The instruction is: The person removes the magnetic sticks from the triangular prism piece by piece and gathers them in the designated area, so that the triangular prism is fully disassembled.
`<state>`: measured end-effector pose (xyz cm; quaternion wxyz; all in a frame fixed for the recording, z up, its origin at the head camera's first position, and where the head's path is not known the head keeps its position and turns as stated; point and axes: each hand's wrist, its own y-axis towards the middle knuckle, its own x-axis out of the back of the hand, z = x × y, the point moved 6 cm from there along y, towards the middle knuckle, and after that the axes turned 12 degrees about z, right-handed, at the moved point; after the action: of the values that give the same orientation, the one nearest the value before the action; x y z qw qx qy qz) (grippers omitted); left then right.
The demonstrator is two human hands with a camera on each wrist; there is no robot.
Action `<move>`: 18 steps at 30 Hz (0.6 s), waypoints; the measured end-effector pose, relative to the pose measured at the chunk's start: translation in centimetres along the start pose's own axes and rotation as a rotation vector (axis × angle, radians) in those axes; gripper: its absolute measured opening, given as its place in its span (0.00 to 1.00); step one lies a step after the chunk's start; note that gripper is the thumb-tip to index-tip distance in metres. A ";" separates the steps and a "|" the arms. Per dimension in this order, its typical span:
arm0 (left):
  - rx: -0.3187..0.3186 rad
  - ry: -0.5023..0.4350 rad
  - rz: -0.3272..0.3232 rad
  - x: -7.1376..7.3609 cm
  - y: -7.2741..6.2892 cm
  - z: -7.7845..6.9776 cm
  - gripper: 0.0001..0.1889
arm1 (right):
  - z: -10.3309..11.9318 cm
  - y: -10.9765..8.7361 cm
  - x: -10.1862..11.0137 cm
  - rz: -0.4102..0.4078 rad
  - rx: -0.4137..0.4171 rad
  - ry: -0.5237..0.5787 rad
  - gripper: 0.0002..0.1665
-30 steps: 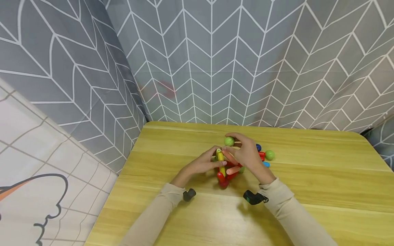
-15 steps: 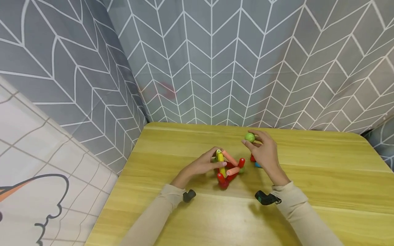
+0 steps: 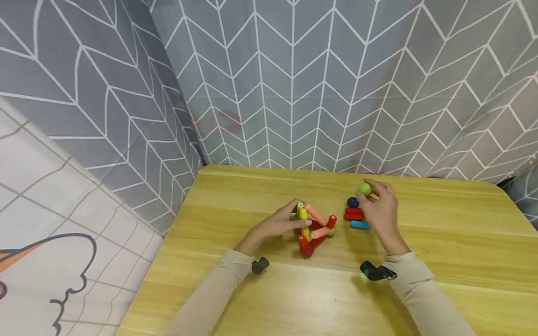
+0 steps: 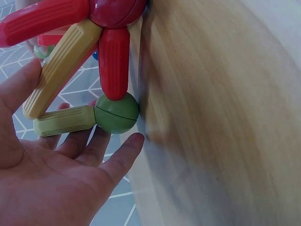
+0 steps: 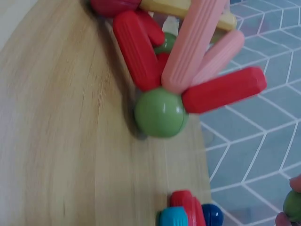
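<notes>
My left hand [image 3: 277,223] holds a structure of magnetic rods and balls, its thumb on a yellow rod [image 3: 304,226] and its other fingers behind. The left wrist view shows a pale yellow-green rod [image 4: 63,121] beside those fingers, joined to a green ball [image 4: 116,112] low on the structure. Red rods [image 5: 225,89] and pink rods [image 5: 195,47] meet at another green ball [image 5: 161,113]. A dark red ball [image 3: 307,252] forms the near corner. Off to the right, my right hand [image 3: 381,210] pinches a loose green ball [image 3: 365,189] above the table.
Beside my right hand lie a dark blue ball [image 3: 352,202], red rods [image 3: 354,213] and a blue rod [image 3: 359,225] on the wooden table [image 3: 260,308]. A grey patterned curtain [image 3: 294,93] hangs behind the table's far edge.
My right hand has moved right, away from the structure, carrying the green ball. The loose rods and dark blue ball show more fully. My left hand stays in place on the structure.
</notes>
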<state>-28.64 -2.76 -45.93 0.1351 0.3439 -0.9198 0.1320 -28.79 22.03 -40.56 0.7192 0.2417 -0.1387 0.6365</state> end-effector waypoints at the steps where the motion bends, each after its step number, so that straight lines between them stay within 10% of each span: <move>1: 0.000 0.000 0.002 0.0 0.0 0.0 0.24 | -0.3 0.0 0.2 -0.008 -0.014 0.001 0.26; 18: 0.041 -0.005 -0.013 0.0 0.3 0.5 0.25 | -4.4 1.0 1.5 0.072 -0.140 -0.143 0.35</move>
<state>-28.92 -2.74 -46.42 0.1266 0.3530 -0.9150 0.1489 -30.02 25.73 -43.34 0.6992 0.2305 -0.2422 0.6320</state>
